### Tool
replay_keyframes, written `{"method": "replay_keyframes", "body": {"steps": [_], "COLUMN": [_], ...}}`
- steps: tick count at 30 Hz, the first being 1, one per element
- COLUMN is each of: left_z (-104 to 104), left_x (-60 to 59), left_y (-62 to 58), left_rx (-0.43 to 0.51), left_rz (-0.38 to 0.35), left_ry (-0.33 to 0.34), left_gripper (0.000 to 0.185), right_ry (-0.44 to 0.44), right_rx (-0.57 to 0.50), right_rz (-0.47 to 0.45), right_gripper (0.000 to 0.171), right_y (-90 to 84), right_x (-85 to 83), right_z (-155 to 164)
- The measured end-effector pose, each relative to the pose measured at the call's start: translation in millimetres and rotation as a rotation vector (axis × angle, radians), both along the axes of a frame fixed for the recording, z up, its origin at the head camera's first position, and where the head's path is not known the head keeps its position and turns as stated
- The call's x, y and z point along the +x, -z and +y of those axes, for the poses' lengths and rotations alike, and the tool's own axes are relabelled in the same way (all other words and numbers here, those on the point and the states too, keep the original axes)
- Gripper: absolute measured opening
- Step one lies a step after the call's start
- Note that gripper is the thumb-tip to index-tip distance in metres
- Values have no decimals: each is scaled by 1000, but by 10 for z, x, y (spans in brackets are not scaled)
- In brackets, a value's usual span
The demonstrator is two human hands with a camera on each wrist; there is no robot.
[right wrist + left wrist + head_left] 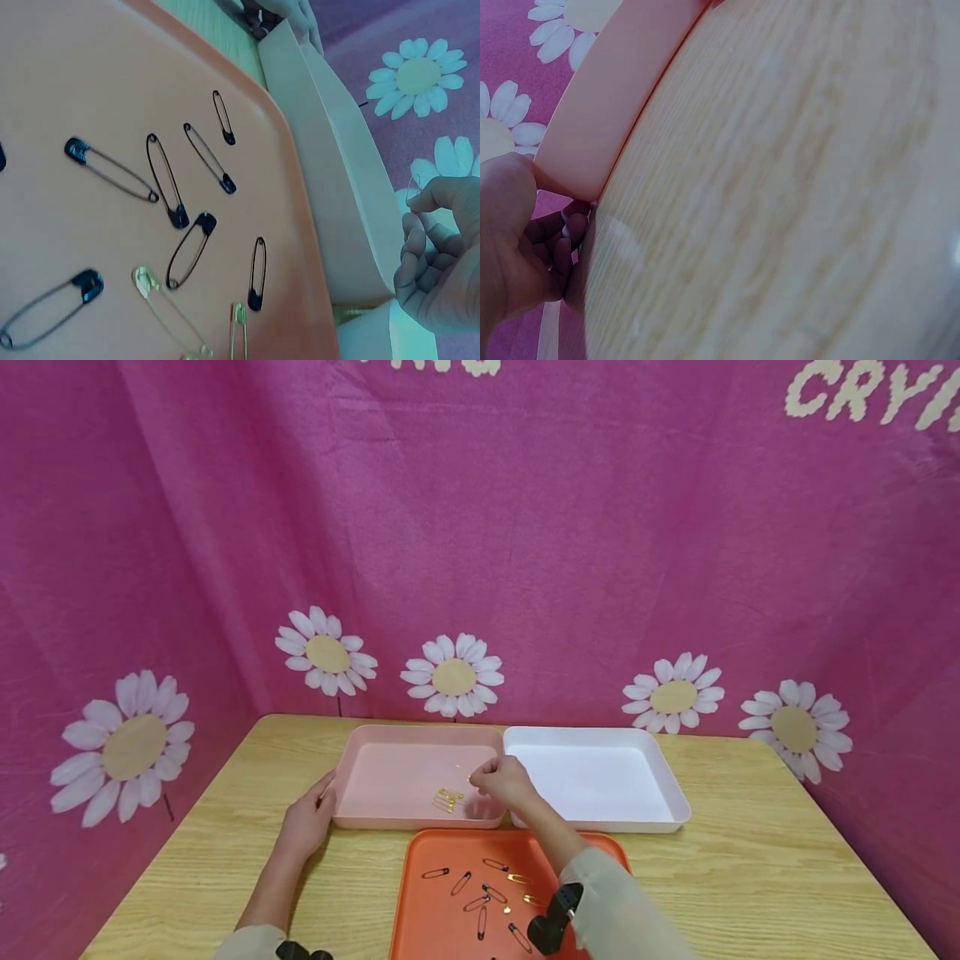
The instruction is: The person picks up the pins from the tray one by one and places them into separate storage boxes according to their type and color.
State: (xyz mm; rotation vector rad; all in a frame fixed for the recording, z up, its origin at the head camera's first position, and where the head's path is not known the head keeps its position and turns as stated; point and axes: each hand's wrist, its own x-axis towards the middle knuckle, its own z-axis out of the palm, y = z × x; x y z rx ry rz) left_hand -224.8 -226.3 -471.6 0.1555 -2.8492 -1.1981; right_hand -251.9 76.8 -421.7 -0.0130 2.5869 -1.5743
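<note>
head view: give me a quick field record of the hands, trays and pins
left hand: holds the left edge of the pink tray
right hand: over the pink tray, fingertips pinched together; what they pinch is too small to tell
gold pins: small pile inside the pink tray
white tray: right of the pink tray, touching it
orange tray: nearest the person, with black pins and a few gold ones scattered on it
table: light wood
</note>
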Motion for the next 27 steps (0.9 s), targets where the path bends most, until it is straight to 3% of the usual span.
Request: {"method": "replay_keyframes", "body": {"steps": [9,15,27], "left_z": [-22,-16,-5], "left_x": [5,-4,-27], "left_y": [8,18,18], "left_rx": [-5,-3,14], "left_rz": [7,5,-3], "left_ry": [-2,-1,-6], "left_gripper": [47,48,48], "right_ry": [-35,-63,23], "right_rx": [48,-42,69], "right_rz": [49,-5,-77], "right_gripper": [14,15,18], "right_y": [39,117,223], "right_x": [-12,-16,-51], "right_z": [-155,-265,-346]}}
